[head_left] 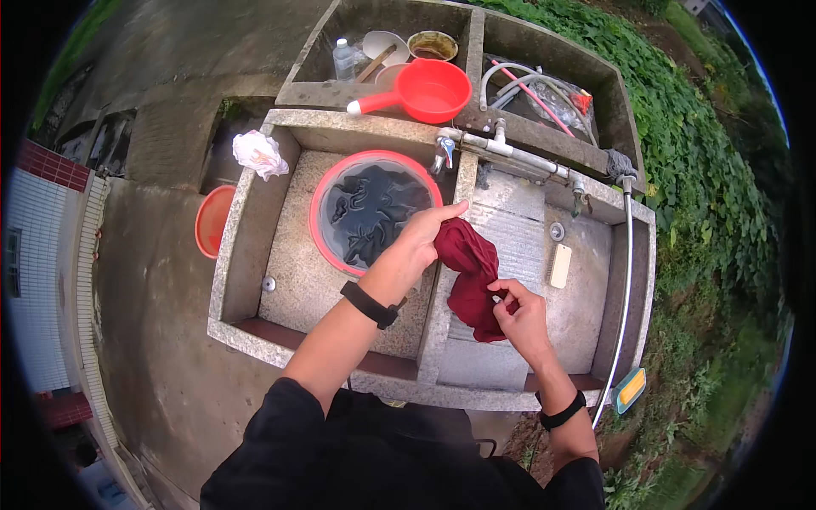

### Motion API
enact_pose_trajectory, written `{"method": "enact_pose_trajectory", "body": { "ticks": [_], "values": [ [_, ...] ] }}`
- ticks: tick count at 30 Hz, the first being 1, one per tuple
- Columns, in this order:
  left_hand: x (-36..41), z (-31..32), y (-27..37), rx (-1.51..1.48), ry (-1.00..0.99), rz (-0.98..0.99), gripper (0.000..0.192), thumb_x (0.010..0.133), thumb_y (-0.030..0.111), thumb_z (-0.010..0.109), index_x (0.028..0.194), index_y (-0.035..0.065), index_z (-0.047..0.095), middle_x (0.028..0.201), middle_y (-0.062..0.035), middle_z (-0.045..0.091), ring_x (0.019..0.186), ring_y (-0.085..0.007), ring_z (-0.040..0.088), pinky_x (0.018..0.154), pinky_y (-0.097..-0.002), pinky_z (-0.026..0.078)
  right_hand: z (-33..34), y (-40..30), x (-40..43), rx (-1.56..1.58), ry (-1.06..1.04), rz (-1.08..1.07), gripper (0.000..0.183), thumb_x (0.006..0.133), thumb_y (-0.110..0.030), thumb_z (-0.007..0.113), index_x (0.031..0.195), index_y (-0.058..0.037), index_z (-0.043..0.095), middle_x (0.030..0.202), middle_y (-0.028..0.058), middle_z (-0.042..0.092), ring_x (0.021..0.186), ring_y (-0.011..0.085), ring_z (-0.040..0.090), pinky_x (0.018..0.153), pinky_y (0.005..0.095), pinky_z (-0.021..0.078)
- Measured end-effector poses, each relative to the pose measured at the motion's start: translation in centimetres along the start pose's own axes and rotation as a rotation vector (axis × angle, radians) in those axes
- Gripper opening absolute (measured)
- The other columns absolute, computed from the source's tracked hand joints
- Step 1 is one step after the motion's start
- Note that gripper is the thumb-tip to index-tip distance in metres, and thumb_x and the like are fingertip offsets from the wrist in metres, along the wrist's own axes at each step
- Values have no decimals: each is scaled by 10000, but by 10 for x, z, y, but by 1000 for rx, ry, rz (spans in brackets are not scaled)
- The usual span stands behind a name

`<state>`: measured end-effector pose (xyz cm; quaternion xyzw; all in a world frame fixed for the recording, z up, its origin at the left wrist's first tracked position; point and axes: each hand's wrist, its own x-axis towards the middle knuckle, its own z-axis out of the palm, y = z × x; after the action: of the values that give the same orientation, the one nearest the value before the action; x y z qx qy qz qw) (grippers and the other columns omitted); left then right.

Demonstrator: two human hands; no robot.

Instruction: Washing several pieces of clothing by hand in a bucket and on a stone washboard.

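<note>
A dark red cloth (470,271) is held up over the divider between two stone sink basins. My left hand (424,234) has its upper end; the thumb points up and the fingers are hidden by the fabric. Lower down, my right hand (521,312) pinches the cloth's right edge between thumb and fingers. A small pale spot shows at that pinch. Left of the cloth, a pink-rimmed basin (313,220) stands in the left sink with dark fabric (376,210) soaking in water. Behind the cloth lies the ribbed washing slab (510,236) of the right sink.
A scrubbing brush (560,266) lies near a drain (556,231). Taps (444,154) and a pipe (529,159) run along the back, beneath a red dipper (433,92). A white cloth (260,154) hangs on the left rim. A metal pole (627,274) crosses the right side.
</note>
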<state>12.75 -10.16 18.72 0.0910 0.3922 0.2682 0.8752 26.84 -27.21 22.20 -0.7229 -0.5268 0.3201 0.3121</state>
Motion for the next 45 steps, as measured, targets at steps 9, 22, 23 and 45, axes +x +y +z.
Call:
{"method": "enact_pose_trajectory", "body": {
  "ticks": [9,22,23,45],
  "values": [
    [-67,-118,145,-188,69,229,177,784,21,623,932,75,544,883,-89,616,849,-219,602,783,-410,482,-40,-154,94,748,743,-216,88,775,-25,542,845,-40,594,649,-35,520,541,16,380,493,162,261],
    [-150,-63,254,479,-154,883,451,573,-113,373,974,35,516,1053,-94,535,1051,-203,473,805,-295,430,-30,-246,132,762,373,-227,93,804,-25,490,894,-44,505,589,-81,346,510,27,267,495,191,240],
    [-133,-77,249,706,-5,790,464,586,-117,377,993,47,529,1066,-83,537,1061,-188,471,749,-255,418,-10,-222,145,624,303,-179,50,799,-31,548,825,-59,581,597,-76,473,512,0,355,466,173,249],
    [106,-249,55,2269,-94,-321,408,806,160,426,1204,93,486,1121,-145,578,1068,-281,539,850,-452,434,319,81,207,-572,-581,126,454,806,-343,558,1200,-127,495,1230,229,415,1127,324,440,895,442,394]
  ]
}}
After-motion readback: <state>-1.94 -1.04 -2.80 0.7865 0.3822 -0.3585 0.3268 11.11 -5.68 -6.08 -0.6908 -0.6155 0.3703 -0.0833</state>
